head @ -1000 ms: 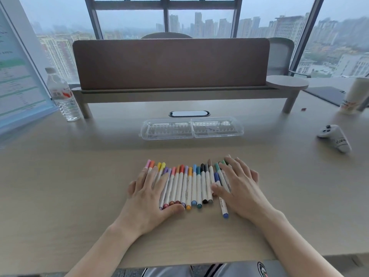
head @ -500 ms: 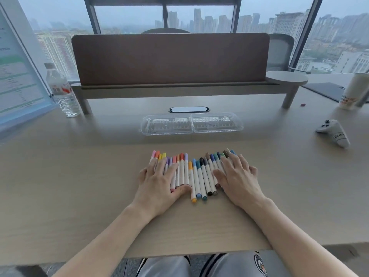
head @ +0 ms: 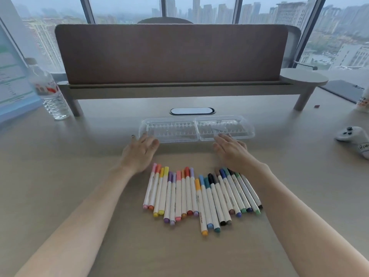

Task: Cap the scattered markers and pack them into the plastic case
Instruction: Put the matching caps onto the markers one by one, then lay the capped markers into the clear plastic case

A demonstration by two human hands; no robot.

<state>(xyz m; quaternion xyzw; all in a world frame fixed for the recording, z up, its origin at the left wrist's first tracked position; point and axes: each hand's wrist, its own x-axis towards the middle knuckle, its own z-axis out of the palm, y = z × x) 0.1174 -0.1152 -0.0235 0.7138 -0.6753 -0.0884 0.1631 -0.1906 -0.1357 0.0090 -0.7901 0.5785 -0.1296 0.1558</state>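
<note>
Several capped markers (head: 199, 194) with white barrels and coloured caps lie side by side in a loose row on the wooden desk. Beyond them sits the clear plastic case (head: 197, 129), opened flat into two ribbed halves. My left hand (head: 140, 152) is stretched forward with spread fingers, its fingertips at the front edge of the case's left half. My right hand (head: 229, 149) reaches the same way, fingers straight, touching the front edge of the right half. Neither hand holds anything.
A brown divider panel on a raised shelf (head: 171, 88) stands behind the case. At the left are a water bottle (head: 50, 90) and a display board (head: 14, 80). A white game controller (head: 355, 139) lies at the right, a paper cup (head: 363, 102) beyond it.
Both hands have lifted off the row of markers and moved forward to the case's front edge. The markers stay on the desk, slightly fanned.
</note>
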